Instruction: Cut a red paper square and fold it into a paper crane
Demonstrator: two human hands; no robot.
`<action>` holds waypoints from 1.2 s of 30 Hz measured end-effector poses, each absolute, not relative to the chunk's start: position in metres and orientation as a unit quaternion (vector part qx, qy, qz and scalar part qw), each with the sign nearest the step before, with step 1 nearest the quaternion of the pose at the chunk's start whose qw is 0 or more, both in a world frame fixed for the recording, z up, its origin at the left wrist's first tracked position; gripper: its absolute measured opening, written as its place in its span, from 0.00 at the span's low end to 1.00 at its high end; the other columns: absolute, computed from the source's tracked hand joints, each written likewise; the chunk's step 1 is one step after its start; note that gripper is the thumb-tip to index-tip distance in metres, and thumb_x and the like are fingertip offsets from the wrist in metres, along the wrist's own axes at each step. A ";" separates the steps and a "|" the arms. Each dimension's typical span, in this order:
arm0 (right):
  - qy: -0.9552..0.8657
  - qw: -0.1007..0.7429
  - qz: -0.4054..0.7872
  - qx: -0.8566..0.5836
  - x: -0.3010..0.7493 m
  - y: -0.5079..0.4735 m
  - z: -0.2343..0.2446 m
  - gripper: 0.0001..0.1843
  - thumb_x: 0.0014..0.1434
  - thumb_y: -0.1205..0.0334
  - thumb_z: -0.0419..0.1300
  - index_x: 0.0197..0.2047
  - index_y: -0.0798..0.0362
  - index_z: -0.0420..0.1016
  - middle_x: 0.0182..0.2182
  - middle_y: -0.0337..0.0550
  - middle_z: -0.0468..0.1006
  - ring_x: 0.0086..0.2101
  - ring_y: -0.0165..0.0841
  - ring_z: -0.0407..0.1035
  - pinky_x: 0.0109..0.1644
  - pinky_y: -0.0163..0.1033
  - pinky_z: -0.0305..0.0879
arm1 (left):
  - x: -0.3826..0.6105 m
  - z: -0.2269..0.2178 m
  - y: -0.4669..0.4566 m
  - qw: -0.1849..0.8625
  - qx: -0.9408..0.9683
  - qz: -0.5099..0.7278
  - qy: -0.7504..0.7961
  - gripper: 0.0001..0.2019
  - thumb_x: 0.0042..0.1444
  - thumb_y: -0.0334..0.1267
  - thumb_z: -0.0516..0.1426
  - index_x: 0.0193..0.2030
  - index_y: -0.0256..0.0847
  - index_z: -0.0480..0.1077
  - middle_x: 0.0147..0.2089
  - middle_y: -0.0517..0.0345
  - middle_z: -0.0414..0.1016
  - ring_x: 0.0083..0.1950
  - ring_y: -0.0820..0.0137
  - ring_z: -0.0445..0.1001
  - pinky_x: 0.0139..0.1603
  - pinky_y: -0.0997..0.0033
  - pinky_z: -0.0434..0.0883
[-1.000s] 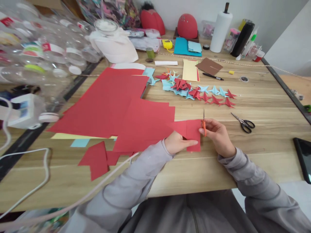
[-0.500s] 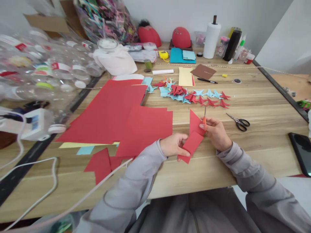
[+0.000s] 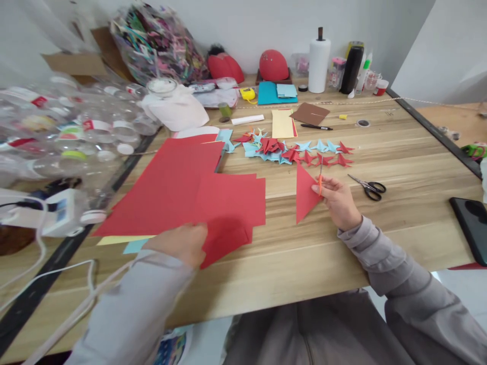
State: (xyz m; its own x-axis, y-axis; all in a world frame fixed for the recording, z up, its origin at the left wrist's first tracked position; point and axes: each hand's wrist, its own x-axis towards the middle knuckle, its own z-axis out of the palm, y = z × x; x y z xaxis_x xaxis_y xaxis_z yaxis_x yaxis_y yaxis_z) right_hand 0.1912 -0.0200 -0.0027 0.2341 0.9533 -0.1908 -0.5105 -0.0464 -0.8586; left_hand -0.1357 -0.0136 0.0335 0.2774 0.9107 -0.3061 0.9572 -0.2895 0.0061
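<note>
My right hand (image 3: 340,199) is closed around the orange handle of small scissors (image 3: 320,185), blades pointing away from me. The same fingers pinch a red paper triangle (image 3: 305,195) that hangs to their left. My left hand (image 3: 184,243), smeared by motion, has its fingers curled at the near side of the red sheets (image 3: 167,187). A darker red paper piece (image 3: 227,244) sticks out to the right of its knuckles and seems to be in its grip. My left forearm covers the table below.
Folded red and light-blue paper shapes (image 3: 274,148) lie beyond my hands. Black-handled scissors (image 3: 371,188) and a dark phone (image 3: 472,228) are on the right. Plastic bottles (image 3: 99,126) crowd the left, where a white cable (image 3: 91,284) crosses the table edge.
My left hand has moved left, away from the right hand, to the red sheets. The small red rectangle it held no longer shows in front of the triangle. My right hand stays nearly in place.
</note>
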 end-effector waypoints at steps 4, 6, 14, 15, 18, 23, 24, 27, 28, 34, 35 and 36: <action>-0.270 0.633 0.567 -0.452 0.189 -0.022 -0.001 0.21 0.33 0.64 0.74 0.34 0.52 0.75 0.25 0.35 0.80 0.26 0.27 0.72 0.32 0.33 0.67 | -0.071 0.054 -0.022 0.066 0.826 -0.046 0.558 0.17 0.53 0.45 0.54 0.42 0.33 0.73 0.39 0.38 0.77 0.42 0.50 0.76 0.44 0.52 0.70; -0.286 0.619 0.573 -0.455 0.188 -0.023 -0.001 0.21 0.33 0.63 0.74 0.34 0.52 0.75 0.25 0.35 0.80 0.26 0.28 0.72 0.32 0.34 0.67 | -0.028 0.051 -0.023 0.224 0.795 0.091 0.556 0.24 0.50 0.51 0.57 0.49 0.37 0.71 0.40 0.47 0.78 0.37 0.61 0.77 0.41 0.61 0.72; -0.327 0.603 0.552 -0.474 0.188 -0.025 0.003 0.21 0.39 0.57 0.72 0.37 0.51 0.75 0.26 0.35 0.78 0.25 0.26 0.69 0.30 0.33 0.63 | 0.037 -0.002 -0.007 0.712 0.456 0.348 0.405 0.16 0.34 0.44 0.68 0.24 0.33 0.71 0.15 0.59 0.70 0.14 0.75 0.67 0.13 0.78 0.64; -0.331 0.593 0.551 -0.485 0.188 -0.025 0.004 0.21 0.38 0.57 0.72 0.37 0.51 0.76 0.25 0.35 0.78 0.25 0.27 0.69 0.29 0.33 0.63 | 0.036 -0.004 -0.006 0.724 0.405 0.383 0.407 0.16 0.33 0.42 0.69 0.23 0.33 0.71 0.16 0.58 0.71 0.15 0.75 0.68 0.14 0.78 0.65; -0.356 0.545 0.560 -0.512 0.185 -0.028 0.005 0.23 0.33 0.58 0.74 0.36 0.52 0.77 0.24 0.36 0.78 0.25 0.29 0.69 0.29 0.35 0.63 | 0.031 -0.006 -0.001 0.743 0.295 0.438 0.410 0.14 0.33 0.38 0.69 0.21 0.31 0.71 0.17 0.55 0.73 0.18 0.75 0.71 0.18 0.79 0.70; -0.402 0.502 0.575 -0.506 0.181 -0.036 0.006 0.22 0.35 0.62 0.73 0.37 0.52 0.78 0.29 0.39 0.81 0.29 0.30 0.72 0.36 0.37 0.67 | 0.025 -0.006 0.006 0.749 0.232 0.493 0.378 0.13 0.33 0.34 0.69 0.20 0.32 0.69 0.17 0.58 0.72 0.22 0.71 0.75 0.19 0.78 0.70; -0.411 0.491 0.573 -0.512 0.182 -0.037 0.006 0.22 0.35 0.63 0.73 0.38 0.52 0.78 0.29 0.40 0.80 0.28 0.30 0.71 0.35 0.36 0.66 | 0.025 -0.006 0.006 0.749 0.226 0.498 0.373 0.13 0.33 0.34 0.69 0.19 0.32 0.69 0.17 0.58 0.71 0.23 0.70 0.75 0.19 0.78 0.70; -0.431 0.469 0.557 -0.532 0.186 -0.038 0.004 0.24 0.36 0.64 0.73 0.40 0.52 0.76 0.26 0.37 0.79 0.26 0.28 0.70 0.32 0.35 0.65 | 0.025 -0.005 0.006 0.750 0.210 0.508 0.369 0.14 0.30 0.34 0.70 0.17 0.31 0.69 0.17 0.57 0.71 0.23 0.69 0.76 0.19 0.78 0.70; -0.441 0.463 0.550 -0.537 0.187 -0.038 0.002 0.24 0.36 0.64 0.73 0.40 0.52 0.76 0.26 0.37 0.78 0.26 0.28 0.70 0.32 0.34 0.65 | 0.024 -0.004 0.006 0.750 0.206 0.510 0.368 0.15 0.29 0.34 0.70 0.16 0.30 0.69 0.17 0.57 0.71 0.23 0.69 0.76 0.19 0.78 0.70; -0.496 0.428 0.517 -0.551 0.189 -0.039 -0.003 0.21 0.38 0.61 0.72 0.38 0.53 0.76 0.29 0.40 0.79 0.28 0.30 0.70 0.32 0.36 0.66 | 0.024 -0.004 0.005 0.741 0.197 0.519 0.377 0.18 0.24 0.34 0.72 0.11 0.33 0.64 0.17 0.59 0.71 0.23 0.70 0.76 0.21 0.78 0.72; -0.502 0.424 0.512 -0.553 0.189 -0.039 -0.004 0.21 0.39 0.60 0.72 0.38 0.52 0.77 0.29 0.40 0.79 0.28 0.30 0.70 0.32 0.36 0.66 | 0.025 -0.005 0.004 0.740 0.199 0.518 0.380 0.18 0.24 0.33 0.71 0.11 0.33 0.64 0.16 0.60 0.70 0.23 0.71 0.75 0.22 0.77 0.73; -0.506 0.422 0.509 -0.555 0.188 -0.040 -0.004 0.21 0.39 0.60 0.72 0.38 0.52 0.77 0.29 0.40 0.79 0.28 0.30 0.70 0.32 0.36 0.66 | 0.025 -0.005 0.004 0.741 0.202 0.515 0.382 0.17 0.25 0.33 0.71 0.12 0.33 0.65 0.16 0.60 0.70 0.22 0.72 0.74 0.23 0.77 0.73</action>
State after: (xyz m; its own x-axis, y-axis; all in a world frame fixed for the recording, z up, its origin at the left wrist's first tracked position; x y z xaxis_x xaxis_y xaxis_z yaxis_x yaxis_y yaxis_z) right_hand 0.1883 -0.0396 -0.0040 -0.0289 0.9901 -0.1376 0.1321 -0.1327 -0.9823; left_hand 0.0246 0.0042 -0.0053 0.1783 0.9166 -0.3577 -0.6088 0.3884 0.6918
